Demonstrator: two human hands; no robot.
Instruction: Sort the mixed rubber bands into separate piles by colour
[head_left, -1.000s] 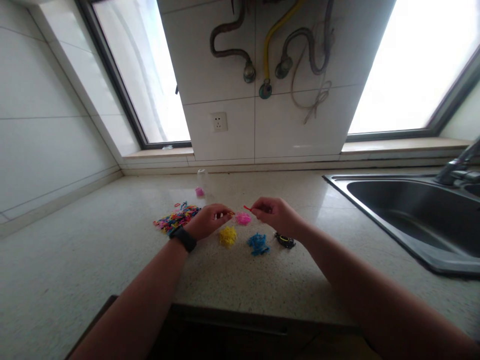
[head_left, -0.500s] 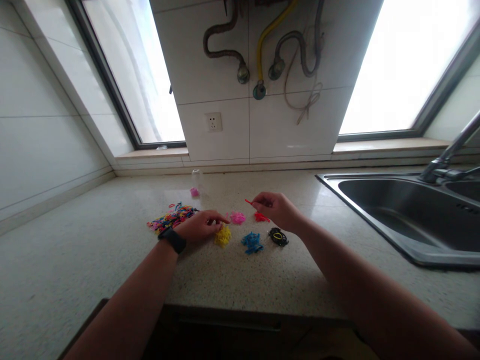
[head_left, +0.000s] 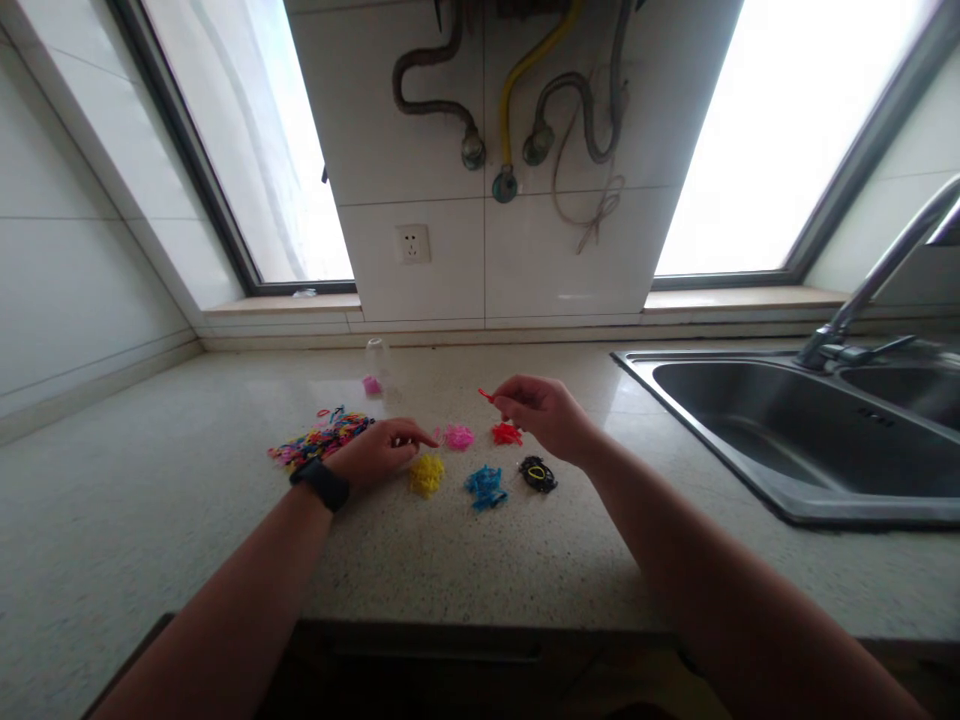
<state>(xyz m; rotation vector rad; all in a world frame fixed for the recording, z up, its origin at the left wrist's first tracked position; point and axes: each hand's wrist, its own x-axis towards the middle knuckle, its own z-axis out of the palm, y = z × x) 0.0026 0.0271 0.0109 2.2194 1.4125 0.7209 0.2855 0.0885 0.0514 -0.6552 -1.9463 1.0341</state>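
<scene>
Right hand (head_left: 541,415): fingers pinched on a red band (head_left: 485,395), raised above the surface (head_left: 465,570); red pile (head_left: 507,434) at five o'clock from it. Band judged light, soft, stretchy; an end pinch suits. Left hand (head_left: 382,448): one finger extended, grip contents undeterminable; yellow pile (head_left: 427,477) at four o'clock. Clear container (head_left: 378,354) at twelve o'clock; pink item (head_left: 372,385) at its base, inside or outside unclear.

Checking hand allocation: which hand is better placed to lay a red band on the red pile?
Right, most likely. The right hand pinches a red band close to the red pile; the left hand is farther off, near the yellow pile.
</scene>
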